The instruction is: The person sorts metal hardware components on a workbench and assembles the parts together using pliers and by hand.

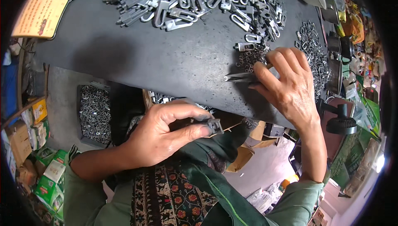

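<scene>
One small metal part [214,125] pinched in left hand [159,135]; right hand [286,85] pinches one metal clip [240,77] on black table [166,60]

Small dark-grey metal block [214,125]: squarish, pinched betw. thumb and forefinger of left hand [163,132], held over the lap just below the table edge. Tweezers [239,77]: slim, dark metal, lying roughly horizontal on the black tabletop, tips pointing left, rear end under the fingers of right hand [286,87]. Small pile of dark metal bits [248,57] lies just above the tweezers.
</scene>
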Available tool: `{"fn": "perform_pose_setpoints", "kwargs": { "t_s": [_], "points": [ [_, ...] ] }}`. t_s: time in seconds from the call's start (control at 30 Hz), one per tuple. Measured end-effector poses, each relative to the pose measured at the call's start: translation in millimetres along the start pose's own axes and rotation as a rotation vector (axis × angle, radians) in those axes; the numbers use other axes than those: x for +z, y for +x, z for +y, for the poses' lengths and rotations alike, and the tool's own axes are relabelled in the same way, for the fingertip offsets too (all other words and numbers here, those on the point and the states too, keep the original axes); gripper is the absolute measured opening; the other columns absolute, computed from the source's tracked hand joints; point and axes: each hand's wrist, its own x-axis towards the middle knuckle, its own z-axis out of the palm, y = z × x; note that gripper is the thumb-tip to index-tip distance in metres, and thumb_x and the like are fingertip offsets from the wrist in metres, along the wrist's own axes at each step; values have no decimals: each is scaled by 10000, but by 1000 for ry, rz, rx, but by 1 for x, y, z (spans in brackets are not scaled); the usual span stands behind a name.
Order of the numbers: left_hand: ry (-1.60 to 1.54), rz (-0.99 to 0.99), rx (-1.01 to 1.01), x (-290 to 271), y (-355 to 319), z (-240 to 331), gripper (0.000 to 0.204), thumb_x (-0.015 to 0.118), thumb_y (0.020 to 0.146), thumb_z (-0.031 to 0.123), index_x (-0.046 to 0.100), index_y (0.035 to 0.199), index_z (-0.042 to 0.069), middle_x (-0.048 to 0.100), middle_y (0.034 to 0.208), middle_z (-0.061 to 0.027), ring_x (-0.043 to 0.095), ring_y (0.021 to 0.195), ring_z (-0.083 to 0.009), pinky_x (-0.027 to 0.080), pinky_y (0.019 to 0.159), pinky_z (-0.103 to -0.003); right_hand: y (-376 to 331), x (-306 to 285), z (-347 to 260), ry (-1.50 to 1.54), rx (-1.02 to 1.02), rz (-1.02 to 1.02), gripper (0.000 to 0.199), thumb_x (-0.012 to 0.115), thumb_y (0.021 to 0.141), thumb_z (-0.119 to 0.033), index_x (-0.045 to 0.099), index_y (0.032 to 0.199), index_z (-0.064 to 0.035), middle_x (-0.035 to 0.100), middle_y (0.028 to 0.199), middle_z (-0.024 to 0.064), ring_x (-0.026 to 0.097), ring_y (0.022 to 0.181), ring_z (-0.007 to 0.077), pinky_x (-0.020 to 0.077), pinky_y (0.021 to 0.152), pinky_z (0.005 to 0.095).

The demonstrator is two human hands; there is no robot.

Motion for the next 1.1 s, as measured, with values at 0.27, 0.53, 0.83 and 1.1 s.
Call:
{"fn": "perform_pose_setpoints", "kwargs": {
  "t_s": [0.27, 0.53, 0.83, 1.1],
  "points": [
    [-227, 61, -148, 2, -3, 14, 226, 655, 925, 78, 645, 1124, -28, 652, 993, -56, 611, 846, -71, 504, 701, -222, 0, -19, -7, 218, -76, 79, 339, 733, 660, -287, 583, 886, -83, 542, 805, 55, 592, 759, 257, 485, 637, 371],
    [-294, 23, -223, 6, 1, 16, 225, 660, 932, 132, 660, 1126, 18, 634, 850, 18, 536, 705, -20, 436, 599, -181, -9, -21, -12, 280, -111, 115, 409, 719, 669, -383, 592, 879, -55, 550, 800, 85, 588, 711, 279, 474, 605, 391],
    [-185, 1, -139, 12, 1, 6, 218, 643, 944, 153, 656, 1090, -8, 607, 790, 12, 506, 664, -29, 413, 583, -193, -21, -22, -29, 344, -13, 48, 325, 742, 667, -276, 585, 860, -67, 493, 745, 37, 540, 676, 222, 437, 592, 363],
    [1049, 53, 404, -13, 8, 47, 289, 735, 817, 162, 661, 1059, 23, 637, 950, -137, 628, 861, -287, 497, 753, -380, -59, -23, -69, 460, 154, 47, 317, 741, 705, -278, 604, 874, -47, 497, 734, 51, 540, 661, 240, 422, 569, 369]
  ]
}}
